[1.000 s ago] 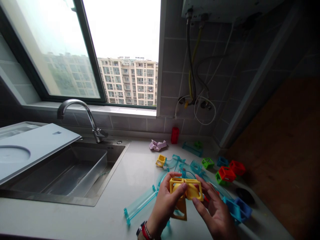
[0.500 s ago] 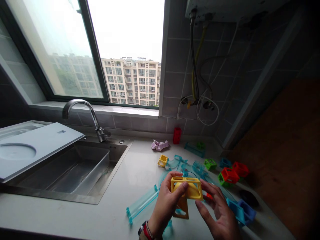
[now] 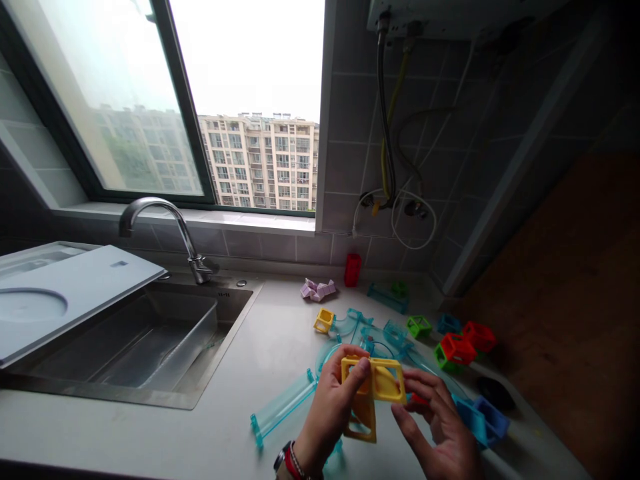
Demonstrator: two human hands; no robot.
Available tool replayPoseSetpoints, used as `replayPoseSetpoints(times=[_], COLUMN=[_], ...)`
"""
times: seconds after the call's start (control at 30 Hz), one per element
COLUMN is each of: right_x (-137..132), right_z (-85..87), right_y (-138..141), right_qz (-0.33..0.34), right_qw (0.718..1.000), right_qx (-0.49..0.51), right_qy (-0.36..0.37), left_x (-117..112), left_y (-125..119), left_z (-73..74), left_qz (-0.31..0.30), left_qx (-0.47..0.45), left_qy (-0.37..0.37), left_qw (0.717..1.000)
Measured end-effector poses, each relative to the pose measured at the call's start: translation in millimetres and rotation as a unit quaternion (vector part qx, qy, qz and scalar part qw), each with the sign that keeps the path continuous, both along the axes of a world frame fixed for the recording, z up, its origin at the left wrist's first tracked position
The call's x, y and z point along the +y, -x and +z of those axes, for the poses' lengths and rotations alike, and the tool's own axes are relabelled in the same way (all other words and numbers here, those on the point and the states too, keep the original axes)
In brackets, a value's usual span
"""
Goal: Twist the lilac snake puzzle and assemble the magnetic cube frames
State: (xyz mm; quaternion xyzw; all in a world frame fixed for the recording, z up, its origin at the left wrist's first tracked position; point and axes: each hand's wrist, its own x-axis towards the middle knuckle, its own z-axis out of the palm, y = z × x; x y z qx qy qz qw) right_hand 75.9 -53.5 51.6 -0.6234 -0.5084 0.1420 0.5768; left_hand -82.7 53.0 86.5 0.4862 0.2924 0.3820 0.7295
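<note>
My left hand [image 3: 327,407] grips several joined yellow hollow cube blocks [image 3: 387,382], with the thumb pressed over their front. One part of the yellow piece hangs down below the others. Beside its right end is my right hand [image 3: 445,427], thumb and fingers apart; whether a fingertip touches the block I cannot tell. Under and behind the hands lie clear teal track pieces [image 3: 283,407]. A single yellow cube block [image 3: 324,321] rests further back next to a curved teal piece.
Red hollow blocks [image 3: 459,349], a green block [image 3: 419,326] and blue blocks [image 3: 493,420] lie to the right. Further back are a red upright block [image 3: 353,270] and pink pieces [image 3: 319,289]. At left, the sink [image 3: 220,360] has a faucet [image 3: 187,233] and a white board [image 3: 100,287] across it.
The yellow blocks have turned slightly in my left hand, and its thumb has shifted left across them. My right hand stays close beside them. The camera view has moved a little.
</note>
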Motion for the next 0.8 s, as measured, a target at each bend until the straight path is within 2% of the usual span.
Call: replayPoseSetpoints(times=[0.13, 0.37, 0.6, 0.73, 0.8], right_x=[2, 1, 2, 0, -3], right_z=[1.0, 1.2, -1.0, -3.8, -4.1], right_y=[1, -12, -18, -8, 2], right_qz=[0.01, 0.038, 0.029, -0.042, -0.054], right_qw=[1.0, 0.997, 0.996, 0.992, 0.991], right_qx=[0.015, 0.055, 0.079, 0.105, 0.117], right_qy=[-0.008, -0.024, -0.023, -0.06, -0.042], left_x=[1, -5, -9, -7, -4], left_y=[0, 3, 3, 1, 0], left_z=[-1.0, 6.8, 8.4, 6.3, 3.5], left_qz=[0.0, -0.082, -0.114, -0.084, -0.05], left_qx=[0.008, -0.009, -0.039, -0.055, -0.064], left_qy=[-0.005, -0.012, 0.019, 0.034, 0.039], left_qw=[1.0, 0.997, 0.992, 0.994, 0.996])
